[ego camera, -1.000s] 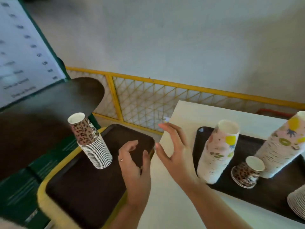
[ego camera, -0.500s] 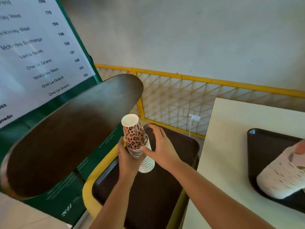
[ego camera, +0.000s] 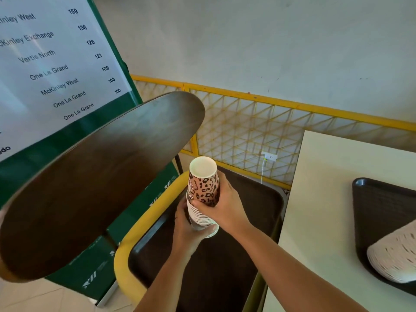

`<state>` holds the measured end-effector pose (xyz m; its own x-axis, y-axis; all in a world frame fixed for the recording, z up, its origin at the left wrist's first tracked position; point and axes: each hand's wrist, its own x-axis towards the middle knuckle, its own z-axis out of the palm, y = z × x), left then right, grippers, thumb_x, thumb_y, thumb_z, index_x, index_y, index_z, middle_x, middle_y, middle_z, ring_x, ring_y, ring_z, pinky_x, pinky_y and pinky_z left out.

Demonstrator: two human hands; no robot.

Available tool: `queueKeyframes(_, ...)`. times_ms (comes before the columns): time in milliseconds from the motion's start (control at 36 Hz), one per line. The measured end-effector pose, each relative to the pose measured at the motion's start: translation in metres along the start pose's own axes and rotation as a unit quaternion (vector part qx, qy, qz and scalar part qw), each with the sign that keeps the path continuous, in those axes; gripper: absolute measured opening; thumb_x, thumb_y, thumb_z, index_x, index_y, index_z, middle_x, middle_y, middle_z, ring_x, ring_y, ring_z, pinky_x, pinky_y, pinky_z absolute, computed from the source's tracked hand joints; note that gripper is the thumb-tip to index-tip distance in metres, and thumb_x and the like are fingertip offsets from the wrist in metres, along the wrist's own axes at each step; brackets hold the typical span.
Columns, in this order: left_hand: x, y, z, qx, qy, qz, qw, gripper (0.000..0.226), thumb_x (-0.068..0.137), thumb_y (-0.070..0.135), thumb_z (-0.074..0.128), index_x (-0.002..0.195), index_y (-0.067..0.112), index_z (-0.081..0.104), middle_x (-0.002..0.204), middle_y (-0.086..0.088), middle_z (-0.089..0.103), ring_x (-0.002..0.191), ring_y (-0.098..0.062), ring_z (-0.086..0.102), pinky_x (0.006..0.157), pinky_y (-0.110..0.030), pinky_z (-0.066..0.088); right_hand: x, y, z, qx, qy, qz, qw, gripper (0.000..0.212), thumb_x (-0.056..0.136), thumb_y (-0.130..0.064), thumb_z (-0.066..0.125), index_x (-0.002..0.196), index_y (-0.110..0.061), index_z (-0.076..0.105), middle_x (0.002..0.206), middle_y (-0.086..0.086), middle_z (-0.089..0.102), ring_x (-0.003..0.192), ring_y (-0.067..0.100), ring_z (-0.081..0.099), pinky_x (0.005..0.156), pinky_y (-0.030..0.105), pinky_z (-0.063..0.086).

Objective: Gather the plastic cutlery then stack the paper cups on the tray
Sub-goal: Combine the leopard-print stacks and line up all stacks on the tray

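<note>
Hands meet at centre frame around a stack of leopard-print paper cups [ego camera: 203, 194], inverted, above the dark tray [ego camera: 254, 212] on the yellow chair [ego camera: 126, 257]. The right hand [ego camera: 221, 207] wraps the patterned top cup; the left hand [ego camera: 188, 228] cups the ribbed lower rims. The stack tilts, so a loose squeeze could let the lower cups slide out and scatter. Another cup stack [ego camera: 394, 253] lies on the black tray [ego camera: 382, 206] at lower right.

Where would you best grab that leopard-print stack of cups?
Probably as shown: right hand wrapped around the upper leopard-print stack from the right, left hand cupping the ribbed rims from the left. It is tall, narrow and upside down, so side grips likely steady it.
</note>
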<state>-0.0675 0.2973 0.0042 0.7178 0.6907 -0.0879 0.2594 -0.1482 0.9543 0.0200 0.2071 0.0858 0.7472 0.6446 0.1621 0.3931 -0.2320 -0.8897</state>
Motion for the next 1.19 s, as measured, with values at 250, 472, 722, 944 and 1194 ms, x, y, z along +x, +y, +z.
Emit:
queueKeyframes(250,0.013,-0.031,0.018,0.036,-0.021,-0.021,0.999,0.099,0.045,0.021,0.093,0.129,0.032,0.041,0.125,0.005,0.057,0.118,-0.014,0.053,0.099,-0.039,0.048,-0.013,0.010,-0.009,0.049,0.013,0.026,0.998,0.084,0.066,-0.034,0.079,0.135,-0.030,0.032,0.126,-0.017,0.050,0.107,-0.015,0.044,0.083,0.002,0.037)
queueKeyframes(472,0.003,-0.014,0.030,0.041,-0.030,-0.002,0.999,0.092,0.050,0.013,0.091,0.126,0.032,0.043,0.119,0.006,0.059,0.111,-0.012,0.054,0.092,-0.032,0.049,-0.028,0.009,-0.032,0.071,0.052,0.036,0.996,0.080,0.065,-0.034,0.080,0.129,-0.040,0.032,0.122,-0.020,0.052,0.112,-0.012,0.048,0.086,0.005,0.042)
queueKeyframes(722,-0.040,0.017,0.076,0.017,-0.119,0.051,0.991,0.084,0.048,0.012,0.092,0.111,0.040,0.044,0.106,0.011,0.064,0.096,-0.001,0.062,0.073,-0.016,0.054,-0.074,0.001,-0.095,0.067,0.118,0.024,0.990,0.078,0.054,-0.053,0.074,0.120,-0.048,0.034,0.118,-0.019,0.054,0.113,-0.003,0.052,0.092,0.024,0.049)
queueKeyframes(944,-0.095,0.041,0.156,-0.006,-0.185,0.097,0.978,0.091,0.043,0.016,0.092,0.121,0.033,0.048,0.109,0.013,0.066,0.102,0.003,0.061,0.078,-0.017,0.053,-0.130,0.005,-0.166,0.023,0.182,0.011,0.983,0.077,0.054,-0.051,0.076,0.120,-0.042,0.037,0.117,-0.014,0.052,0.111,-0.001,0.052,0.088,0.021,0.049)
queueKeyframes(1194,-0.154,0.068,0.244,0.048,-0.258,0.083,0.961,0.100,0.038,0.042,0.088,0.126,0.039,0.041,0.114,0.022,0.059,0.106,0.001,0.056,0.081,-0.013,0.048,-0.192,0.023,-0.250,0.001,0.227,0.045,0.973,0.082,0.056,-0.050,0.078,0.125,-0.035,0.036,0.121,-0.014,0.053,0.115,0.001,0.050,0.092,0.021,0.046)
